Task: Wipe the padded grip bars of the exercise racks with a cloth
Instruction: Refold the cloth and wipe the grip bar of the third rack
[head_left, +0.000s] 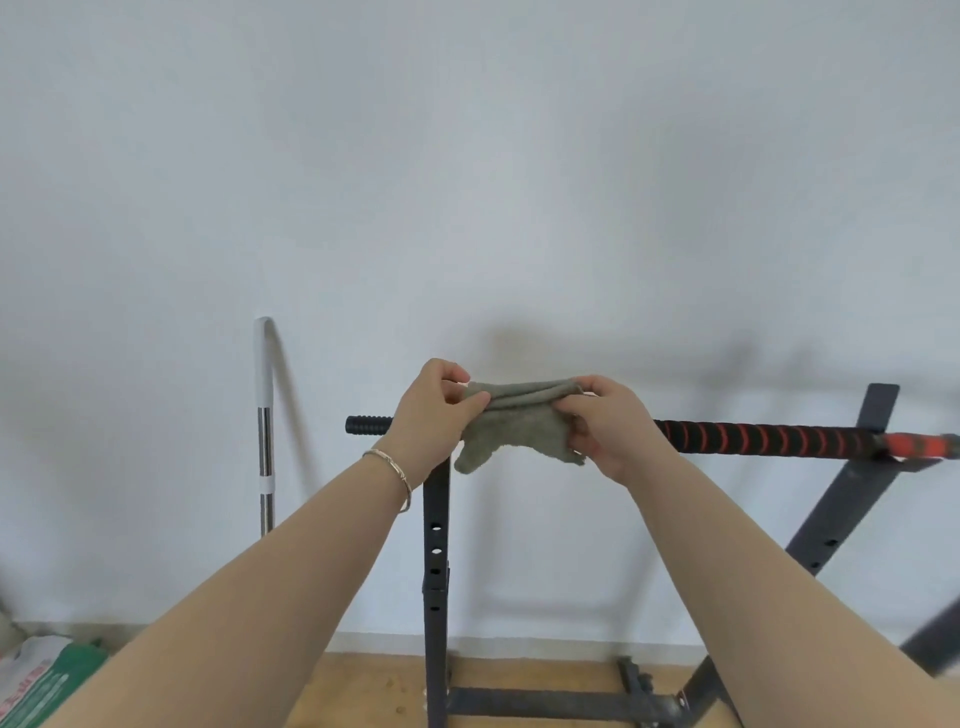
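A left hand (434, 410) and a right hand (608, 431) each pinch an end of a grey-green cloth (519, 421) in curled fingers (470, 408), at the padded grip bar (769, 436) that runs out either side of the fingers; wrapping the cloth snugly round the bar should wipe best.

Soft daylight falls on a plain white wall (467, 156). A chrome pole (265, 441) leans against it, with a printed sack (36, 680) below-left and wooden floor (519, 670) below-right of the pole.
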